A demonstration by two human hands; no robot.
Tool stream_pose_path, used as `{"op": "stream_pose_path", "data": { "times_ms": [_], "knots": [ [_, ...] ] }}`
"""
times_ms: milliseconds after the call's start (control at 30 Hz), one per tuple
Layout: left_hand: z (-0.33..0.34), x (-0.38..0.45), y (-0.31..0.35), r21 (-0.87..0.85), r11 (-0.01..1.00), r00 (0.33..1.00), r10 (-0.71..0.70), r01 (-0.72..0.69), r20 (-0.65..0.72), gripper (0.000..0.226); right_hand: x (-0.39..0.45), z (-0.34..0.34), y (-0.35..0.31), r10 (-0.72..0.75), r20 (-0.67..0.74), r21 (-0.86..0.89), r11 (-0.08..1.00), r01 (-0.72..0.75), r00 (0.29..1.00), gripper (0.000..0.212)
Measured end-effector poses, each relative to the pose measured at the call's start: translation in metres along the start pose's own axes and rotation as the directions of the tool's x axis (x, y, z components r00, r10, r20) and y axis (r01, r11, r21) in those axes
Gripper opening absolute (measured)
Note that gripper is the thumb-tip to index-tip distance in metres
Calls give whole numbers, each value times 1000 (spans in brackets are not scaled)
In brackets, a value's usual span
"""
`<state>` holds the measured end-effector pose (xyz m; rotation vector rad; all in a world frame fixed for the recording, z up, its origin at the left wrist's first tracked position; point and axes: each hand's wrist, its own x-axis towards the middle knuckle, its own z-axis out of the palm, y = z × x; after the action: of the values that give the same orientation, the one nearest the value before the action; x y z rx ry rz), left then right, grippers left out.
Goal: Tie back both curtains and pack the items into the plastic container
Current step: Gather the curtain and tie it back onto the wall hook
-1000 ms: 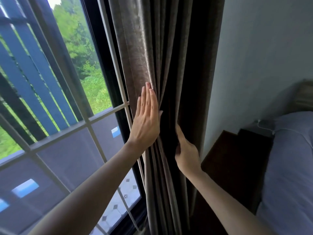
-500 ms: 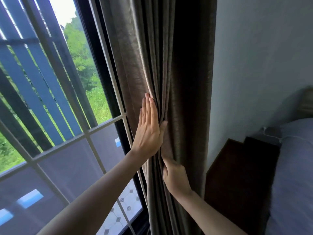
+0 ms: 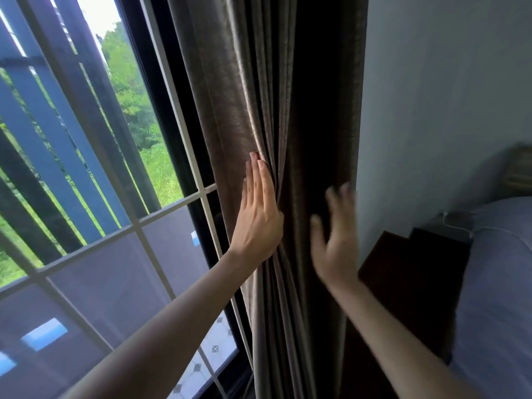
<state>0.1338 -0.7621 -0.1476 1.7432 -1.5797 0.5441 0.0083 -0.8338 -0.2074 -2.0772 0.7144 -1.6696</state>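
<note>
Curtain (image 3: 267, 110) hangs gathered between window (image 3: 95, 197) and wall (image 3: 431, 110). Left hand (image 3: 257, 223), fingers straight and together, presses flat on folds at window side. Right hand (image 3: 334, 243) blurred, fingers spread, holds nothing, at wall side of curtain. Judgement: cloth soft, thick, rather heavy, folds slide; best gather whole bundle at pressed height.

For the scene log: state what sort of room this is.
Most likely a bedroom: a bed with grey bedding at the right, a dark bedside table beside it, and a brown curtain at a barred window.
</note>
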Motion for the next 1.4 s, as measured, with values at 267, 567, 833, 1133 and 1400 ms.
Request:
{"op": "stream_pose_path", "data": {
  "times_ms": [267,567,833,1133,1400],
  "knots": [
    [3,3,4,-14,1000,1000,11,-11,12,100,110,-19,32,185,145,-9,982,-186,972,62],
    [4,2,-3,3,1000,1000,14,-14,-3,101,18,8,39,119,368,-184,982,-54,922,58],
    [8,3,-2,-7,1000,1000,-13,13,9,92,-40,27,11,-17,359,-61,997,41,933,59],
    [8,3,-4,-58,998,999,-6,4,-38,71,-66,39,10,-5,328,-35,999,17,945,60],
    [13,8,-3,-45,999,1000,-25,25,-17,87,-94,39,9,48,502,20,998,-67,864,54]
  ]
}}
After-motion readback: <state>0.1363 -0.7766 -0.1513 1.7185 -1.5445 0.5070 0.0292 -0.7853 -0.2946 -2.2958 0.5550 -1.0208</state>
